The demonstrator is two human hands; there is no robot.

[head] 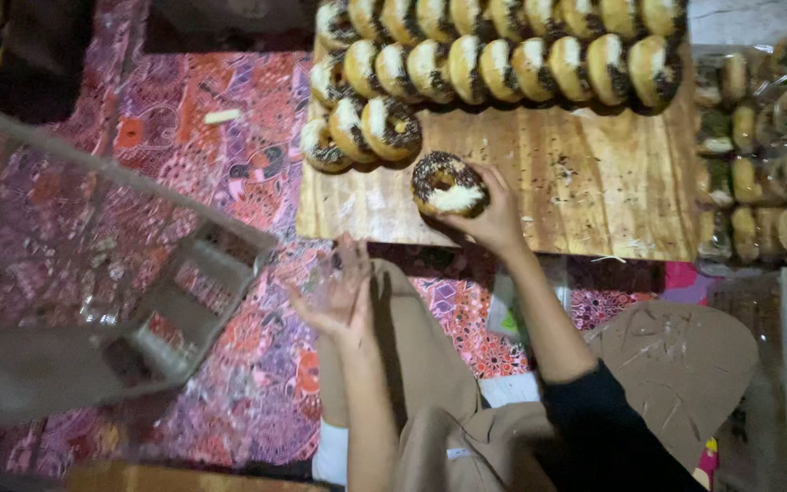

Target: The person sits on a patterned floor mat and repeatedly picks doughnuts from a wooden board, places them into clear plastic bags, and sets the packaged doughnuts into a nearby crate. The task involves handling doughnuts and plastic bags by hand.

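My right hand (494, 214) grips a sprinkled doughnut (448, 185) over the wooden board (585, 196). My left hand (343, 296) hangs loose, fingers spread, holding nothing.

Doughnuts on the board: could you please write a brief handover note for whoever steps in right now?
Right hand: fingers grip one chocolate-sprinkled doughnut with white icing, low over the wooden board.
Left hand: open, holding nothing, palm up above the lap.
Done: rows of iced doughnuts stand on edge along the board's far side.
Left: the held doughnut is not yet in a row; the near part of the board is bare.
Bagged doughnuts lie to the right; a plastic basket sits to the left.
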